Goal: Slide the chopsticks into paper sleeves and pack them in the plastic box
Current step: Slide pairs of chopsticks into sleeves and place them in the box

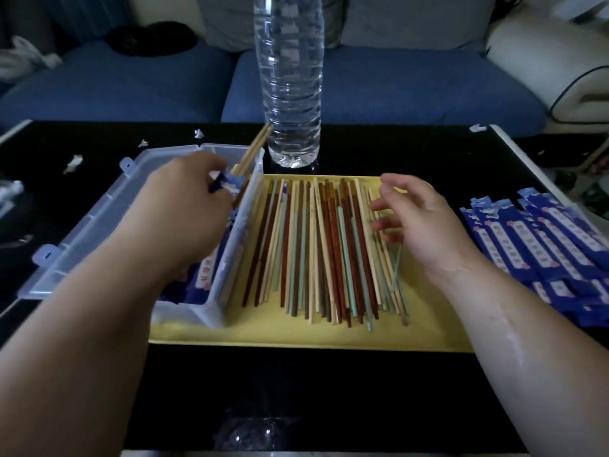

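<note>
Chopsticks in brown, cream and pale green lie loose, side by side, on a yellow mat between the two hands. The left hand reaches down into a clear box, its fingers curled round a sleeved pair. The blue paper shows at the fingertips, and bare bamboo tips stick out beyond them, up over the far rim. More blue-sleeved pairs lie in the box under this hand and wrist. The box's tall near wall stands between the left hand and the loose chopsticks. Its open lid lies flat on the outer side of the hand.

The right hand hovers over the right edge of the loose pile, fingers spread and relaxed, holding nothing. Whether the fingertips touch the sticks cannot be told. Just outside this hand lies a heap of empty blue sleeves.

Beyond the hands, a clear bottle stands upright, close to the bamboo tips. Everything rests on a black table. White paper scraps lie beyond the lid, and a blue sofa stands behind the table.
</note>
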